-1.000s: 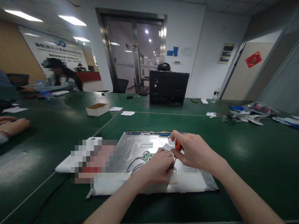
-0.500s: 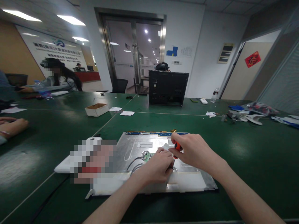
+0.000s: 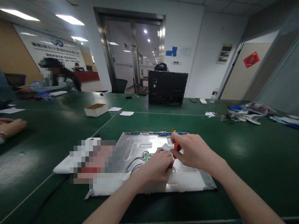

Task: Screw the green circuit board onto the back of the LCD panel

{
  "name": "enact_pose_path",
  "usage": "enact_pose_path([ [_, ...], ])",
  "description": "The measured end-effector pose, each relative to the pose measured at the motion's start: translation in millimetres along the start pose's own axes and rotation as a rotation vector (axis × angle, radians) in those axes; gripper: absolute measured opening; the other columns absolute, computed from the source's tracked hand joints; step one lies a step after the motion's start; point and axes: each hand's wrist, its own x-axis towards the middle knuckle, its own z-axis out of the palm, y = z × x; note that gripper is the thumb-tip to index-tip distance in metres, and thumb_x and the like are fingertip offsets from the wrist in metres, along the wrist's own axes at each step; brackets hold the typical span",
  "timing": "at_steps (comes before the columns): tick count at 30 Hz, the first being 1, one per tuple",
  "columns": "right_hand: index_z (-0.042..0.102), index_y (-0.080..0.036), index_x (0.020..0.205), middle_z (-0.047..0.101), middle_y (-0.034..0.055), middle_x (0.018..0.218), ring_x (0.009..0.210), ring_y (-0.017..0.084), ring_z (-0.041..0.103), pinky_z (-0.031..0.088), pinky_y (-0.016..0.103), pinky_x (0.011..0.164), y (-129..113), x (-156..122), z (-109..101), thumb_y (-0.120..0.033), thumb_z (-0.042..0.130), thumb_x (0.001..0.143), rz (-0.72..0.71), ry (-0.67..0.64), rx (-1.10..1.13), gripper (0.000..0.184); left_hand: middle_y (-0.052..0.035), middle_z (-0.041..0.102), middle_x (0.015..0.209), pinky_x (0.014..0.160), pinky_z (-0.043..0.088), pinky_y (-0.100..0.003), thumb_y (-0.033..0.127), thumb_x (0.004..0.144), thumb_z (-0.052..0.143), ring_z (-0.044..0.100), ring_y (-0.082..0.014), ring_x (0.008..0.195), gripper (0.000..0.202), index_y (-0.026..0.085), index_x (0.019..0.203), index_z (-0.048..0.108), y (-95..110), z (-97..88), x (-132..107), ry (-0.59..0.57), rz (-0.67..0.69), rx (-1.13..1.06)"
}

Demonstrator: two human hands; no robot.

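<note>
A flat metal-backed display panel (image 3: 130, 147) lies on the green table in front of me, a blue circuit strip (image 3: 161, 134) along its far edge. My right hand (image 3: 195, 151) is closed around the orange and black handle of a screwdriver (image 3: 177, 146), whose shaft points down to the panel. Just left of the shaft, my left hand (image 3: 157, 165) rests over the panel with fingers bent and pressed together; what they hold, if anything, is hidden. Partly under that hand is a small green circuit board (image 3: 147, 157) with dark cables (image 3: 133, 165) running from it.
At my left, a white object (image 3: 63, 163) and a blurred-out patch adjoin the panel. Farther back are an open white box (image 3: 96, 110), paper pieces (image 3: 126, 113) and a black monitor casing (image 3: 167, 88). Clutter (image 3: 252, 112) lies far right. Another person's hand (image 3: 14, 127) is at left.
Both hands and the screwdriver keep nearly the same place on the panel. The whole view has shifted very slightly.
</note>
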Motion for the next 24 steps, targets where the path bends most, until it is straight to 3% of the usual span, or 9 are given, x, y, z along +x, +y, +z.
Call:
enact_pose_path([
  [7,0.048,-0.023,0.092,0.064,-0.0020,0.068,0.057,0.015,0.056,0.027,0.024,0.051,7,-7,-11,-0.030,0.058,0.080,0.040,0.095,0.049,0.017,-0.0044,0.060,0.089,0.089,0.034,-0.037,0.015,0.072,0.053,0.054,-0.0215,0.089,0.006,0.018,0.077,0.054,1,-2.9,0,-0.032,-0.010,-0.027],
  [11,0.047,-0.022,0.085,0.058,-0.0040,0.065,0.053,0.012,0.051,0.033,0.023,0.051,17,-22,-25,-0.034,0.060,0.081,0.112,0.259,0.159,0.017,-0.0043,0.059,0.090,0.091,0.034,-0.038,0.016,0.071,0.055,0.053,-0.0217,0.090,0.010,0.018,0.081,0.055,1,-10.5,0,-0.029,-0.010,-0.030],
  [13,0.048,-0.021,0.080,0.057,-0.0026,0.067,0.056,0.011,0.050,0.036,0.022,0.053,20,-31,-27,-0.035,0.058,0.082,0.132,0.369,0.204,0.017,-0.0047,0.060,0.094,0.092,0.034,-0.039,0.018,0.073,0.057,0.053,-0.0224,0.093,0.014,0.018,0.087,0.056,0,-18.6,-3,0.026,-0.030,-0.043],
  [16,0.051,-0.020,0.075,0.057,0.0014,0.071,0.062,0.013,0.051,0.039,0.023,0.056,18,-43,-17,-0.033,0.052,0.086,0.173,0.465,0.143,0.017,-0.0052,0.060,0.100,0.092,0.036,-0.040,0.023,0.078,0.057,0.052,-0.0232,0.098,0.017,0.020,0.094,0.056,-1,-31.9,-18,0.207,-0.109,-0.057],
  [19,0.054,-0.018,0.078,0.060,0.0071,0.084,0.069,0.016,0.055,0.041,0.024,0.056,9,-51,11,-0.023,0.046,0.086,0.221,0.344,-0.033,0.013,-0.0066,0.061,0.101,0.088,0.041,-0.041,0.027,0.085,0.050,0.054,-0.0244,0.098,0.015,0.020,0.097,0.055,-4,-37.9,-44,0.383,-0.246,-0.011],
  [22,0.056,-0.017,0.096,0.061,0.0118,0.112,0.091,0.020,0.060,0.046,0.026,0.066,0,-55,45,-0.009,0.043,0.083,0.253,0.102,-0.067,0.020,-0.0096,0.063,0.105,0.087,0.045,-0.043,0.035,0.090,0.042,0.057,-0.0272,0.100,0.025,0.019,0.104,0.056,-7,-30.4,-76,0.440,-0.387,0.062],
  [24,0.057,-0.017,0.100,0.065,0.0110,0.108,0.089,0.020,0.062,0.046,0.028,0.068,-3,-58,62,-0.005,0.041,0.083,0.281,-0.035,-0.040,0.027,-0.0118,0.061,0.115,0.091,0.046,-0.044,0.043,0.092,0.037,0.057,-0.0289,0.106,0.038,0.018,0.114,0.054,-10,-19.4,-95,0.450,-0.471,0.113],
])
